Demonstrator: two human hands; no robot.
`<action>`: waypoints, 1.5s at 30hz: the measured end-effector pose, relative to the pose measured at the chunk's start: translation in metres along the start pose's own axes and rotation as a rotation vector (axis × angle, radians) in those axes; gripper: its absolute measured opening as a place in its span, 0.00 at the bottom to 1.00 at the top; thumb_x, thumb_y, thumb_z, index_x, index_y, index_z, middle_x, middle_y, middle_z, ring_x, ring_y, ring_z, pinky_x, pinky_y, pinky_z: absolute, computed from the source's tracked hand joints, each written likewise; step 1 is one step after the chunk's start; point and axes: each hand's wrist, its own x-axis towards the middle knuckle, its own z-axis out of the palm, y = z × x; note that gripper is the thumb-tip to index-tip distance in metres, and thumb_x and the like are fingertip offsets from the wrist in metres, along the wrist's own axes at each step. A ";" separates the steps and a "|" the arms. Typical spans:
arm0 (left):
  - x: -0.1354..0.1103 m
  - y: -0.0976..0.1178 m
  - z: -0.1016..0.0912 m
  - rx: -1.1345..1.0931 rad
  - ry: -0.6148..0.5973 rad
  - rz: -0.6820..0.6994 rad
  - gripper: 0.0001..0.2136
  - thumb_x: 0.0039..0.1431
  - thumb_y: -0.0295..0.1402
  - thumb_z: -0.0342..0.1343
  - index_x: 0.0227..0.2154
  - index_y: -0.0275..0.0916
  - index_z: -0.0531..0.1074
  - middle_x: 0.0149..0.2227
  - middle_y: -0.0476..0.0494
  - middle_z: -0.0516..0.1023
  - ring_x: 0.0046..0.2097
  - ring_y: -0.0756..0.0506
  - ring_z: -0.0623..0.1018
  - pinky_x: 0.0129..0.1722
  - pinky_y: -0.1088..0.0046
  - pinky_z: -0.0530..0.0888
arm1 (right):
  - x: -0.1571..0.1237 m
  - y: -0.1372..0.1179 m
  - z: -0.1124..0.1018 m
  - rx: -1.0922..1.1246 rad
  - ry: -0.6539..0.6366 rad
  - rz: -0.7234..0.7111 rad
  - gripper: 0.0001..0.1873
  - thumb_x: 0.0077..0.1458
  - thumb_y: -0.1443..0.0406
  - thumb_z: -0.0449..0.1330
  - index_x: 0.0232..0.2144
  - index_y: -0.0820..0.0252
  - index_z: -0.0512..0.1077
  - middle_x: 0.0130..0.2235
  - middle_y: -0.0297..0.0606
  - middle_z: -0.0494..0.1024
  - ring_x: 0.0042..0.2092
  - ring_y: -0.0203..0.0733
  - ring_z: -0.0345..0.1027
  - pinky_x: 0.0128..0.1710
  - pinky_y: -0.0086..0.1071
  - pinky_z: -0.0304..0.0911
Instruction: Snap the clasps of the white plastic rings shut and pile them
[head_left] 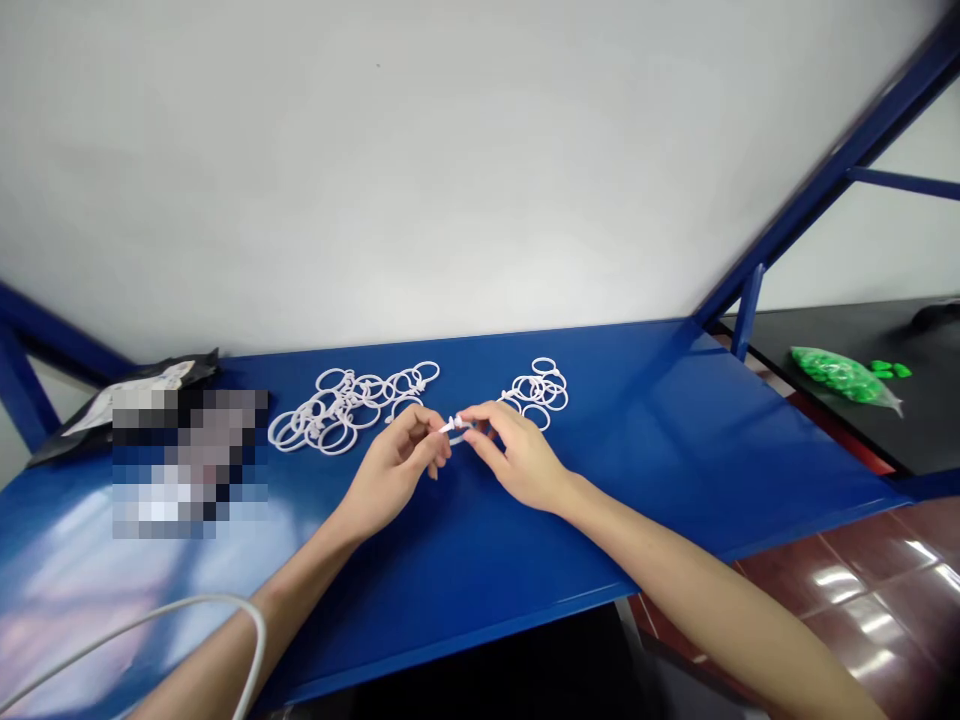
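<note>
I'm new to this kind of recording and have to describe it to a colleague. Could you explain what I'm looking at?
There is no robot here: these are a person's own bare hands. The single picture comes from a camera worn on the head, looking forward and down. The left hand and right hand meet over a blue table, pinching a small white piece between their fingertips; its exact shape is hard to make out. Thin white rings lie in a larger group on the left and a smaller group on the right. At far left are a black package and a pixelated patch hiding something.
</note>
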 end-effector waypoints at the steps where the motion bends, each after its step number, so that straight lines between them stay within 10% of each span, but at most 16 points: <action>1: -0.001 -0.001 0.001 -0.012 0.003 -0.012 0.10 0.66 0.41 0.54 0.36 0.41 0.67 0.28 0.52 0.73 0.27 0.51 0.73 0.28 0.74 0.73 | -0.001 -0.001 0.001 0.023 -0.009 0.036 0.09 0.70 0.63 0.55 0.50 0.55 0.71 0.46 0.39 0.81 0.46 0.41 0.76 0.48 0.38 0.71; 30: -0.007 0.000 -0.001 0.237 0.022 0.178 0.08 0.60 0.39 0.64 0.30 0.41 0.81 0.31 0.46 0.83 0.31 0.48 0.80 0.30 0.74 0.75 | -0.006 -0.001 -0.007 -0.040 -0.199 -0.064 0.09 0.72 0.64 0.53 0.41 0.57 0.74 0.40 0.35 0.79 0.39 0.37 0.74 0.39 0.30 0.67; 37: 0.008 -0.013 -0.026 0.822 0.112 0.348 0.11 0.65 0.35 0.56 0.46 0.44 0.79 0.44 0.41 0.82 0.47 0.39 0.78 0.50 0.58 0.75 | 0.002 0.010 -0.009 -0.346 -0.018 -0.016 0.11 0.71 0.59 0.55 0.43 0.56 0.75 0.43 0.38 0.81 0.41 0.39 0.76 0.38 0.30 0.68; 45: 0.018 -0.040 -0.047 1.214 0.219 0.360 0.09 0.64 0.33 0.53 0.33 0.41 0.77 0.40 0.36 0.79 0.45 0.33 0.73 0.48 0.51 0.71 | 0.012 0.029 -0.041 -0.812 0.098 0.307 0.10 0.67 0.59 0.60 0.42 0.59 0.76 0.45 0.45 0.76 0.28 0.39 0.73 0.23 0.32 0.60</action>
